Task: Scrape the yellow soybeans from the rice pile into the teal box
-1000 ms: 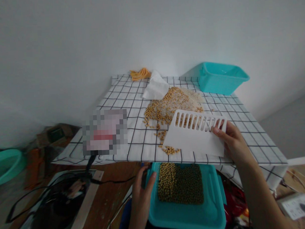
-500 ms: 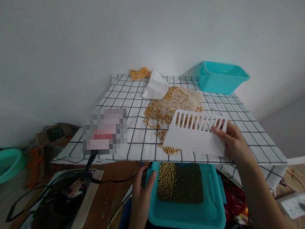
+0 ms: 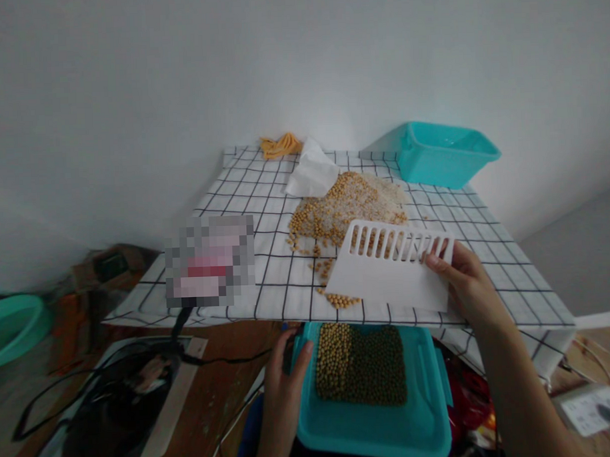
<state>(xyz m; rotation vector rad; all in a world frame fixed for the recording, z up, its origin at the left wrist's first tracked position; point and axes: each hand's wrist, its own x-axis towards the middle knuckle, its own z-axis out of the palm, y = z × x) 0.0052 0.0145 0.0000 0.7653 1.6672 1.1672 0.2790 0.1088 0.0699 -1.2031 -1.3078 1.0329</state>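
Note:
My right hand point(image 3: 466, 286) is closed on the right end of a white slotted scraper point(image 3: 387, 276), whose lower edge rests on the checked tablecloth point(image 3: 246, 257). A small cluster of soybeans point(image 3: 340, 299) lies by the scraper's left corner near the table's front edge. Farther back spreads a pile of soybeans mixed with rice point(image 3: 344, 207). My left hand point(image 3: 283, 389) grips the left rim of a teal bin point(image 3: 422, 418) held below the table edge, with soybeans inside it point(image 3: 360, 365).
A second teal tub point(image 3: 445, 153) stands at the back right, a white tissue point(image 3: 310, 173) and orange rubber bands point(image 3: 281, 146) at the back. Left of the beans lies a blurred-out item point(image 3: 209, 261). Cables and a dark object point(image 3: 116, 408) lie lower left; a teal basin point(image 3: 11, 325) stands far left.

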